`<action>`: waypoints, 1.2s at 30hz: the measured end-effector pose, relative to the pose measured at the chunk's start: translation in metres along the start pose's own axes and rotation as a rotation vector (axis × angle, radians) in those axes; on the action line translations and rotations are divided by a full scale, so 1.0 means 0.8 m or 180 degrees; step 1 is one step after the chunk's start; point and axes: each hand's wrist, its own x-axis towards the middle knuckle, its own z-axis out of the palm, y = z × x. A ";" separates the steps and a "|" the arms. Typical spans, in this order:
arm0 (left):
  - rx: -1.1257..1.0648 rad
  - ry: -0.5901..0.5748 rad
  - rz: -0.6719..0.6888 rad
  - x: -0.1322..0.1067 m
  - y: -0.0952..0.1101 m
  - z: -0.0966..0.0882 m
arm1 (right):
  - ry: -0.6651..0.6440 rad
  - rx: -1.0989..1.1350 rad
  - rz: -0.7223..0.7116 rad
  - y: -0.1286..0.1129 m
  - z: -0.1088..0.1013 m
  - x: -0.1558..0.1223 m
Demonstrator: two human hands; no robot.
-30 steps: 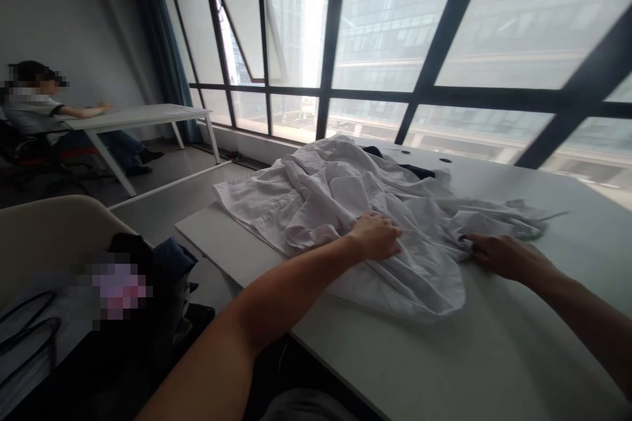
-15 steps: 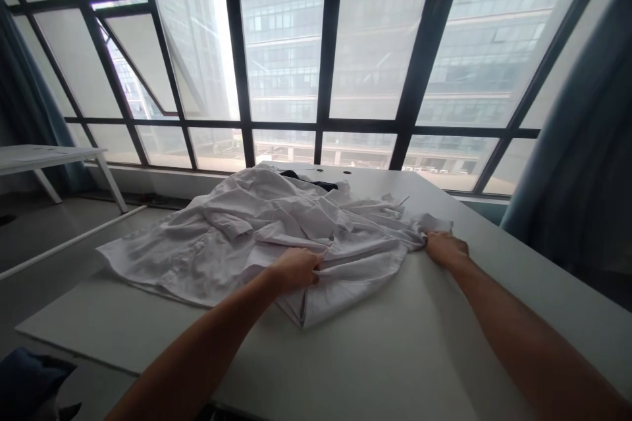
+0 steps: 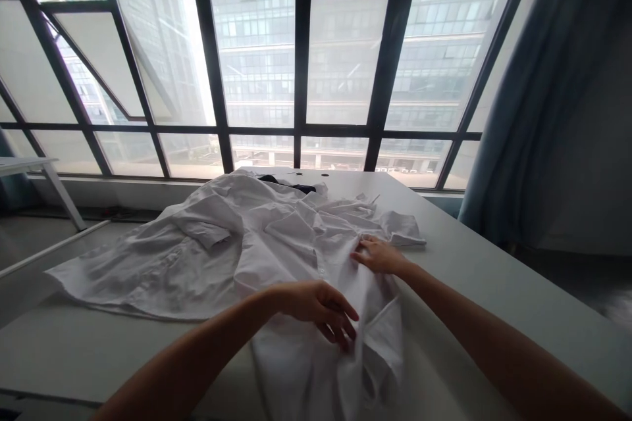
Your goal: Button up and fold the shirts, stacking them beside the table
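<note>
A white button-front shirt lies spread and rumpled across a white table, its front bunched in loose folds toward me. My left hand sits low on the shirt, its curved fingers gripping a raised fold near the placket. Just above it, my right hand lies on the fabric with fingers apart. A short sleeve-like flap sticks out to the right of that hand. At the far end, a dark cloth shows from under the collar area, mostly hidden.
Tall black-framed windows run along the table's far end, with a building outside. A blue curtain hangs at the right. The corner of another white table shows at the left, above a grey floor.
My view has swung from the left toward the window. The shirt now lies wider and stretches nearer me. My right hand has moved from the shirt's right edge inward, and my left hand has shifted right.
</note>
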 end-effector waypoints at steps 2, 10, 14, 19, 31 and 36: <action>0.0360 0.0308 0.0261 0.000 -0.002 -0.008 | -0.0115 -0.0077 0.0278 0.005 0.003 -0.001; 0.3319 0.1950 -0.0044 -0.043 -0.019 -0.092 | 0.0063 -0.0197 0.0355 0.043 0.018 -0.011; 0.2600 0.1011 -0.0295 -0.055 -0.003 -0.075 | 0.0107 -0.0068 0.0102 0.052 0.007 -0.019; 0.2440 0.0313 -0.0727 -0.057 0.013 -0.050 | -0.0125 0.0473 0.0053 0.063 -0.023 -0.039; 0.0275 0.0559 0.0353 -0.139 0.012 -0.111 | -0.0964 0.1268 0.0118 0.087 -0.040 -0.050; 0.0229 0.0479 0.0268 -0.165 0.020 -0.118 | -0.0914 0.1074 0.0170 0.085 -0.042 -0.051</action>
